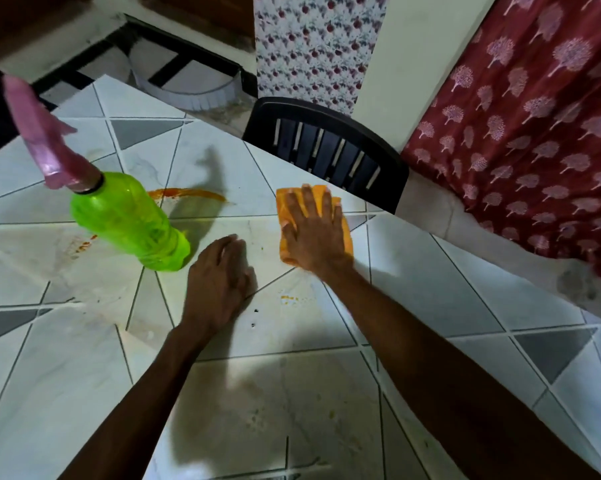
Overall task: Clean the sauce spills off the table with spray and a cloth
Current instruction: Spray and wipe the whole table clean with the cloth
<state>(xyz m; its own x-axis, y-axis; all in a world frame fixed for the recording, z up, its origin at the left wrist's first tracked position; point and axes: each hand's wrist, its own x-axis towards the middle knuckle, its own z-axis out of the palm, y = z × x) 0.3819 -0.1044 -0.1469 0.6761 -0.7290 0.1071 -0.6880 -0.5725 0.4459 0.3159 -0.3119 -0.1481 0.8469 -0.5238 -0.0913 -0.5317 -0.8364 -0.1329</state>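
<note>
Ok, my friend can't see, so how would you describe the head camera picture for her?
A person's right hand presses flat on an orange cloth on a tiled table, with the left hand beside it. A green spray bottle stands to the left, near an orange sauce smear.

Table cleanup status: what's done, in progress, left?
Done: no patch looks clearly wiped; spray bottle stands unheld on the table. In hand: right hand presses flat on the orange cloth; left hand rests on the table. Left: long sauce streak behind the bottle, red smears to its left, orange specks near the hands.
</note>
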